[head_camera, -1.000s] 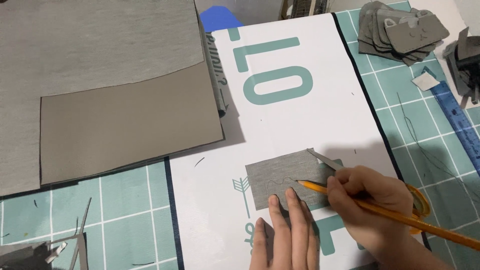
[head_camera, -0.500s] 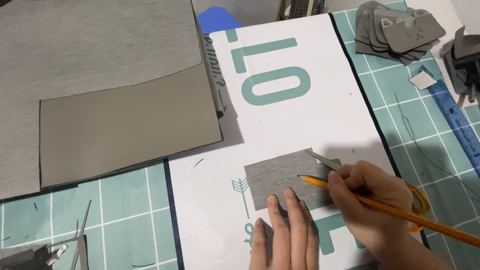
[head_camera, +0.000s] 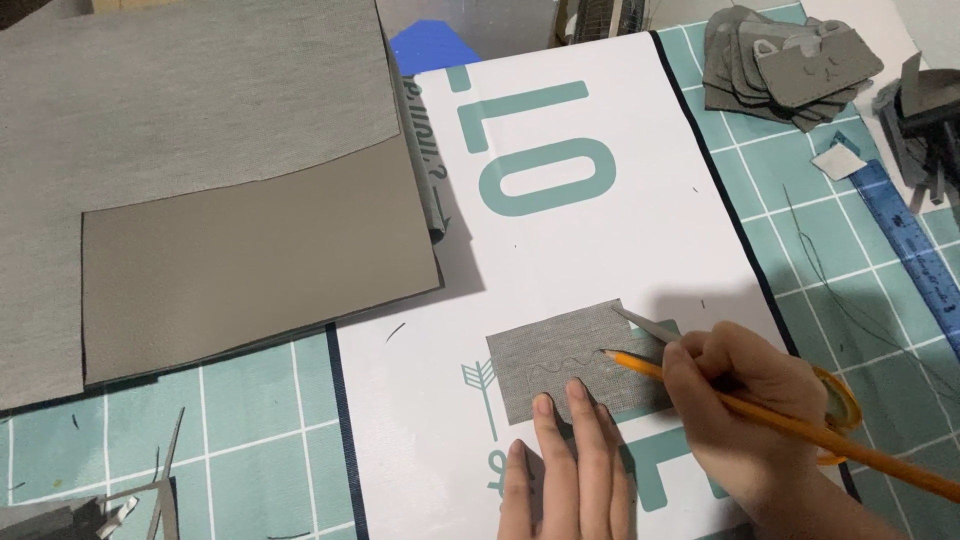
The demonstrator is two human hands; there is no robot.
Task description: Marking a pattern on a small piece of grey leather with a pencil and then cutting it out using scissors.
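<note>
grey fabric piece [head_camera: 565,360] pinned by left hand [head_camera: 565,470], pencil [head_camera: 760,415] marking it.

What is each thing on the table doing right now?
Left hand: flat, fingertips pressing the small grey fabric piece.
Right hand: grip closed on the orange pencil, tip on the fabric.
Small grey fabric piece: lying flat, wavy line drawn on it.
Large grey fabric: spread out.
Stack of cut grey pieces: piled, untouched.
Blue ruler: lying flat.
</note>
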